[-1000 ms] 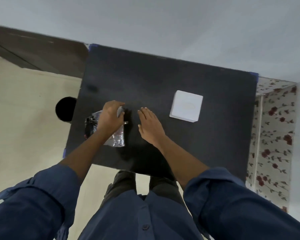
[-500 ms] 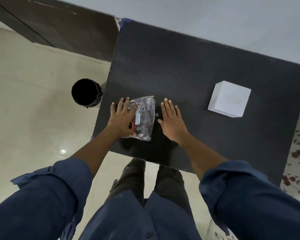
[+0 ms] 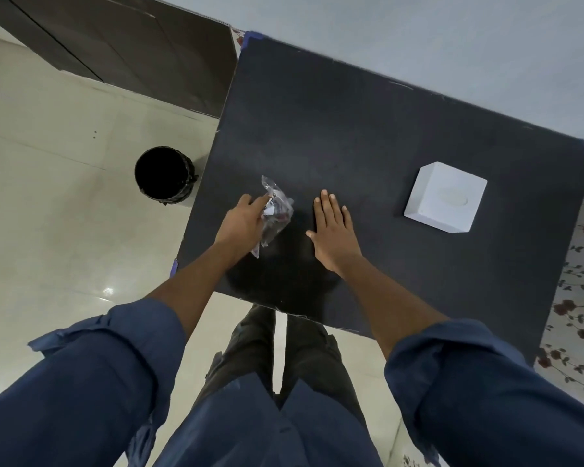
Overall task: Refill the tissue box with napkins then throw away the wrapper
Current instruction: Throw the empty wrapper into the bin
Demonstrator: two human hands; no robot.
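Observation:
A crinkled clear plastic wrapper with dark print is at the left part of the black table. My left hand grips the wrapper's left edge and tilts it up off the table. My right hand lies flat on the table just right of the wrapper, fingers together, holding nothing. A white square tissue box stands closed on the table's right side, well apart from both hands.
A round black bin stands on the pale tiled floor, left of the table's edge. A dark wooden cabinet runs along the back left. Floral fabric hangs to the right of the table.
My left hand went from lying flat on the wrapper to gripping it and lifting its edge. The camera view shifted, so the bin shows more fully. My right hand stays flat.

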